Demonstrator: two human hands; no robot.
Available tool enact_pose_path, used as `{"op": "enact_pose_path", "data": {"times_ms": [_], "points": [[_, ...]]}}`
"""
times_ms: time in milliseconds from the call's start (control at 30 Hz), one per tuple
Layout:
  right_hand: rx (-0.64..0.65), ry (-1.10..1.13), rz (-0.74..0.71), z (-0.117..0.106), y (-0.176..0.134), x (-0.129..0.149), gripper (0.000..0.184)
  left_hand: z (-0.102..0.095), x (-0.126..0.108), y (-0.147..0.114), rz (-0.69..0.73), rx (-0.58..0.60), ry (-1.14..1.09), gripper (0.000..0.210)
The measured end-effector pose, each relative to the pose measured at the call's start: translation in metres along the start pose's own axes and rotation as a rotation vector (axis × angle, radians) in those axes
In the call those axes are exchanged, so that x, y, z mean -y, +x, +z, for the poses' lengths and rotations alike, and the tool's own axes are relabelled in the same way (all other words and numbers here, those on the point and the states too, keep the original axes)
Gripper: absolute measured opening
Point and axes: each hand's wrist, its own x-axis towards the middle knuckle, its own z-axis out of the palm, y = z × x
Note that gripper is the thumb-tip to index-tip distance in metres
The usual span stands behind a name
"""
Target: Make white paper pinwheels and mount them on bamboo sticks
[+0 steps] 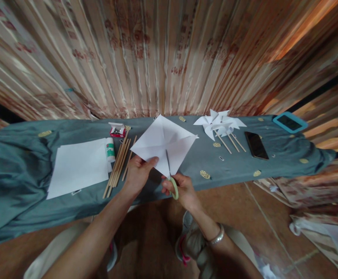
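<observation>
A square white sheet of paper (154,133) with crossing crease lines is held up over the table, one corner toward me. My left hand (139,172) grips its lower left edge, thumb on top. My right hand (183,190) is closed around the green-handled scissors (174,188). Their blade lies along the crease from the near corner toward the middle of the sheet. A slit reaches in from the right corner. Left of my left hand lie several wooden sticks (118,166).
A stack of white paper (78,166), a glue stick (110,150) and a small red box of metal pins (117,131) are on the left. Finished paper pinwheels (222,123) on sticks, a phone (256,145) and a blue-framed device (290,122) lie right. Curtains (169,58) hang behind the cloth-covered table (186,170).
</observation>
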Motion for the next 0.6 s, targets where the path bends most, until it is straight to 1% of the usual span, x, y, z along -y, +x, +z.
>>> {"op": "enact_pose_path", "data": {"times_ms": [133,433,600], "points": [[-0.009,0.004,0.003,0.0000,0.0003,0.0012,0.029,0.0014,-0.0009,-0.0026,-0.001,0.010,-0.030,0.027],[-0.004,-0.019,-0.010,0.0022,0.0010,0.0003,0.033,0.0013,-0.0010,-0.0030,-0.001,0.002,-0.025,0.024],[0.005,-0.041,-0.030,-0.0008,0.0014,-0.0013,0.033,0.0027,0.0003,-0.0029,0.003,0.008,-0.042,0.025]]}}
